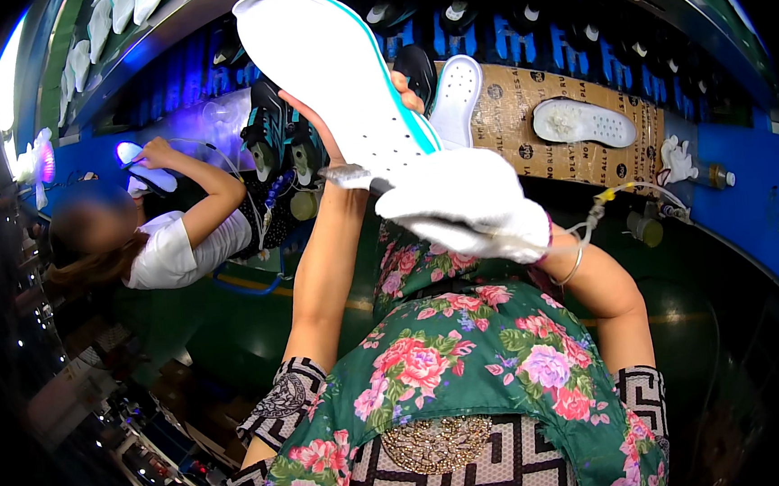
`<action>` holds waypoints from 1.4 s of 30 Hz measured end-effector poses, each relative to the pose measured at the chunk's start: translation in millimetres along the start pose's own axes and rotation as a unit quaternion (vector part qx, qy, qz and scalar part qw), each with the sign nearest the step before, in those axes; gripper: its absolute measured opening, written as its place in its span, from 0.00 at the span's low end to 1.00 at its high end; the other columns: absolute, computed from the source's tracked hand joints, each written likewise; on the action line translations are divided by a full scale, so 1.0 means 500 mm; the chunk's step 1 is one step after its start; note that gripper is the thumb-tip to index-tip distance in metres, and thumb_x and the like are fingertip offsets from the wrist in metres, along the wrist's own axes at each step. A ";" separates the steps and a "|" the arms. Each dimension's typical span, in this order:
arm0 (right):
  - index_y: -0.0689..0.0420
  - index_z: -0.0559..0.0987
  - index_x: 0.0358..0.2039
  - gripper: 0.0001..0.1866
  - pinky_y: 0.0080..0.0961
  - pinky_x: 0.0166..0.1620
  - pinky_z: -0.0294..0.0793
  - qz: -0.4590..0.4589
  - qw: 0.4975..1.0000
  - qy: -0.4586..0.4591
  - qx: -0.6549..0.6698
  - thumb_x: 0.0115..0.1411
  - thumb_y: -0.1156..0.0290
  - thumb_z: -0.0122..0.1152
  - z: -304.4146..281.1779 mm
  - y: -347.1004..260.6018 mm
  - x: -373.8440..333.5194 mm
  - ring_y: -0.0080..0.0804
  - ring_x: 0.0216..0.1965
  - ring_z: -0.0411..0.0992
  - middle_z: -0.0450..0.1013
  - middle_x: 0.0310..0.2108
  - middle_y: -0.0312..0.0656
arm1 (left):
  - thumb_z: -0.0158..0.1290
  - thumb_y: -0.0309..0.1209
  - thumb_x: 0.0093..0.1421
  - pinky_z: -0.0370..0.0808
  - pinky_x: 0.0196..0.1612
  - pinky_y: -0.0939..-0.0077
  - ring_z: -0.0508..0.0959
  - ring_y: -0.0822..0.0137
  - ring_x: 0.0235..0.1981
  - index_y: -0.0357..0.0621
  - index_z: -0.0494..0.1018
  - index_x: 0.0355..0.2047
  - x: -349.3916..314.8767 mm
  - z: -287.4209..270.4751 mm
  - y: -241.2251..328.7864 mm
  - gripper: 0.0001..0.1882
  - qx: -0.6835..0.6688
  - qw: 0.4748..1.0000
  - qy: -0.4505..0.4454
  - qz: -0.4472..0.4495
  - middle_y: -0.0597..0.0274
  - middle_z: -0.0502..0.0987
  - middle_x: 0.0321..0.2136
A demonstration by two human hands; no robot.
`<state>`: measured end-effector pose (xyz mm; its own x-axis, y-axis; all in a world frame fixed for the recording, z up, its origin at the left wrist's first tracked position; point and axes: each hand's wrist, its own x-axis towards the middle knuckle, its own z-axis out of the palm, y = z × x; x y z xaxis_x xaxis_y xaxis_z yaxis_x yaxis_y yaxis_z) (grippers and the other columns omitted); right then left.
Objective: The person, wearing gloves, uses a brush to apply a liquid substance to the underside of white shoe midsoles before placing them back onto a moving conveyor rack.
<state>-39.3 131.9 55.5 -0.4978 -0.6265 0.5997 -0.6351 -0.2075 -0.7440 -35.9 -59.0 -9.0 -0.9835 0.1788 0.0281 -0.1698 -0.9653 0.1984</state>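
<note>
My left hand (320, 126) holds up a large white shoe sole (327, 62) with a teal edge and small holes, gripping it from below. My right hand (464, 206), in a white glove, presses a small brush-like tool (347, 173) with a clear tip against the sole's lower end. A thin tube (616, 193) runs from my right hand toward the bench. A bracelet sits on my right wrist.
Two more white soles (580, 123) (456, 98) lie on brown cardboard (513, 130) on a blue bench (753, 208). Black-and-teal shoes (278, 138) stand at the left. A person in a white shirt (178, 249) works on another sole at left. Small bottles (646, 228) stand at right.
</note>
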 end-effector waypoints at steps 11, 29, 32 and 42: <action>0.48 0.85 0.40 0.15 0.27 0.37 0.79 0.027 0.998 0.030 -0.043 0.50 0.75 0.69 -0.021 0.015 -0.010 0.37 0.33 0.80 0.81 0.32 0.39 | 0.35 0.89 0.36 0.77 0.41 0.56 0.76 0.51 0.36 0.31 0.69 0.48 0.028 -0.004 0.022 0.67 0.030 0.999 -0.005 -0.016 0.47 0.75 0.39; 0.51 0.84 0.37 0.11 0.25 0.30 0.76 0.077 0.992 -0.093 -0.045 0.52 0.75 0.70 0.014 -0.010 -0.035 0.33 0.26 0.77 0.79 0.29 0.38 | 0.33 0.79 0.54 0.84 0.29 0.51 0.82 0.39 0.33 0.54 0.55 0.70 0.089 -0.022 0.058 0.54 0.133 0.959 -0.059 -0.243 0.33 0.73 0.47; 0.49 0.85 0.41 0.15 0.26 0.35 0.78 0.096 0.991 -0.042 0.078 0.51 0.76 0.71 -0.003 -0.016 -0.024 0.35 0.32 0.79 0.80 0.33 0.39 | 0.37 0.76 0.56 0.84 0.33 0.49 0.82 0.41 0.37 0.53 0.58 0.69 0.086 -0.018 0.053 0.52 0.110 0.957 -0.021 -0.268 0.36 0.73 0.50; 0.50 0.84 0.42 0.15 0.28 0.38 0.78 0.088 0.993 -0.082 -0.004 0.52 0.77 0.69 0.010 0.000 -0.030 0.36 0.33 0.79 0.79 0.30 0.41 | 0.35 0.75 0.59 0.76 0.51 0.67 0.78 0.59 0.53 0.46 0.73 0.60 0.123 0.049 0.039 0.49 0.603 0.710 0.142 -0.334 0.49 0.76 0.55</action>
<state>-28.8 137.3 45.1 -0.4990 -0.7668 0.4039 -0.5522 -0.0779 -0.8301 -98.0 -62.5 20.6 -0.7107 0.3101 -0.6315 -0.5955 0.2129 0.7747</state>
